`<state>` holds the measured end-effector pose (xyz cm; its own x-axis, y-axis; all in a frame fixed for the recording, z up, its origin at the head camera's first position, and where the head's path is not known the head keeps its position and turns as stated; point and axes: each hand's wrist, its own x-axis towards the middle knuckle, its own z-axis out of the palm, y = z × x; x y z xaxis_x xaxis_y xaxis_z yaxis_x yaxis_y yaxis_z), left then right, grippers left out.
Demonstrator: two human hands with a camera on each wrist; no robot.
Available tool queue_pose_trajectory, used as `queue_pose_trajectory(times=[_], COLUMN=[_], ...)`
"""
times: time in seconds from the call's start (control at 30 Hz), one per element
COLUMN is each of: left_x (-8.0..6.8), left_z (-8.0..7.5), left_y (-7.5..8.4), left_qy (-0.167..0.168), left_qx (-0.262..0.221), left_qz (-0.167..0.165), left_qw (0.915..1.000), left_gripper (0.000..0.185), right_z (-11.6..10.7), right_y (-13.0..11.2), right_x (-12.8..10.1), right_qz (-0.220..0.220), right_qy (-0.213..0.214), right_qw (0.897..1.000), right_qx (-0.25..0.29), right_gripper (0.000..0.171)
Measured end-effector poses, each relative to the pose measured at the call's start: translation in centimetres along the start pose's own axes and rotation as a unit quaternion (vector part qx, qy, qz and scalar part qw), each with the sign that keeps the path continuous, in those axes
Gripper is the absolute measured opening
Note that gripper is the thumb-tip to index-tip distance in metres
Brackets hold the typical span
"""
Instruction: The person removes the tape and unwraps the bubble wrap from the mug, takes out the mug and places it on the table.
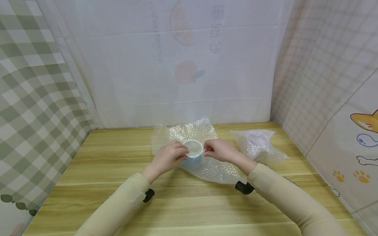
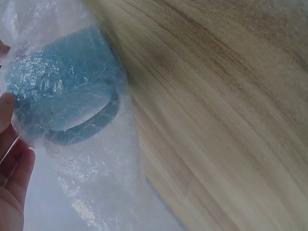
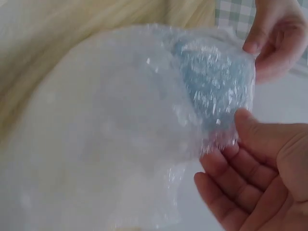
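Observation:
A light blue mug [image 1: 193, 162] with a white inside stands upright on the table, its mouth facing up. A sheet of clear bubble wrap [image 1: 218, 168] lies under and around it, and its handle [image 2: 96, 120] shows through the wrap in the left wrist view. At the left of the rim, my left hand [image 1: 171, 153] pinches the wrap's edge between thumb and fingers. My right hand [image 1: 220, 150] pinches the wrap at the right of the rim, thumb [image 3: 250, 126] on the outer side.
To the right lies another bubble-wrapped bundle [image 1: 258, 142], pinkish inside. The wooden table [image 1: 118, 157] ends at a white cloth [image 1: 133, 78] behind. Checked cloths hang at the left and right sides.

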<state>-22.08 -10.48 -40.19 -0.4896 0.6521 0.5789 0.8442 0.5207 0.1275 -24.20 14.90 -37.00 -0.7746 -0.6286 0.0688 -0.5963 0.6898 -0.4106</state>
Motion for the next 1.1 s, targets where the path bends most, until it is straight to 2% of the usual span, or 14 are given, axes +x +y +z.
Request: queue_pose_trajectory(times=[0.2,0.4,0.47,0.6,0.83,0.93,1.1], left_x=[-0.1,-0.1,-0.1,-0.1,0.1,0.1,0.1], left_z=[0.1,0.1,0.2,0.3,0.3,0.2,0.3], left_y=[0.0,-0.1,-0.2,-0.2,-0.2,-0.2,-0.3], left_qy=[0.014,0.013,0.012,0.011,0.01,0.009,0.008], left_qx=[0.004,0.005,0.005,0.003,0.004,0.006,0.007], left_qz=[0.015,0.014,0.015,0.016,0.015,0.012,0.019], left_qw=[0.9998,0.9998,0.9998,0.9998,0.9998,0.9999,0.9998], left_gripper=[0.017,0.017,0.017,0.017,0.016,0.016,0.016], right_z=[-0.9,-1.6,-1.7,-2.6,-4.7,-4.5,-3.0], right_y=[1.6,2.5,2.7,2.9,2.8,3.2,3.5], right_x=[0.7,1.3,1.4,1.4,1.9,2.4,3.3], right_qz=[-0.08,-0.119,-0.12,-0.113,-0.126,-0.123,-0.114], right_qy=[-0.007,0.007,-0.001,-0.03,-0.042,-0.059,-0.109], right_qw=[0.997,0.993,0.992,0.993,0.991,0.99,0.987], right_qx=[0.023,0.018,0.026,0.031,-0.026,-0.025,-0.02], right_gripper=[0.01,0.039,0.046,0.047,0.052,0.058,0.071])
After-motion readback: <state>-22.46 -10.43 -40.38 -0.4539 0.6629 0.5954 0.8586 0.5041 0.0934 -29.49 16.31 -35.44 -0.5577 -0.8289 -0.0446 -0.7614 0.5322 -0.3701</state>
